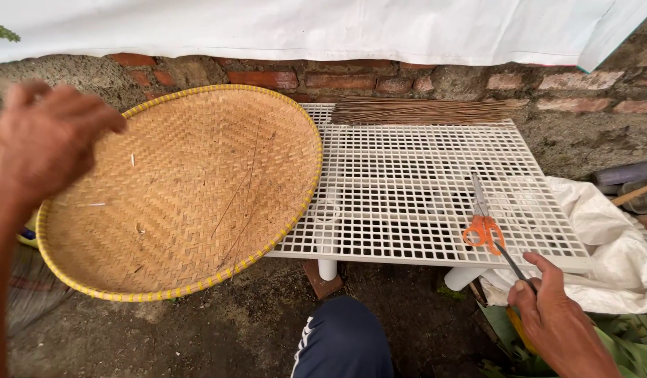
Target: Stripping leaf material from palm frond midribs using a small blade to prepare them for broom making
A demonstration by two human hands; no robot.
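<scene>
The white plastic grid worktop (421, 196) stands before a brick wall (379, 78). Overlapping its left edge, a round woven bamboo tray with yellow rim (180, 192) tilts under the left hand (43, 140), whose grip closes on the tray's upper left rim. The right hand (558, 315) pinches a thin dark blade (514, 264). Just beyond that grip lie orange-handled scissors (483, 222); farther off, a bundle of thin brown sticks (421, 110).

Head camera, looking steeply down, close over white grid table (407, 182).
</scene>
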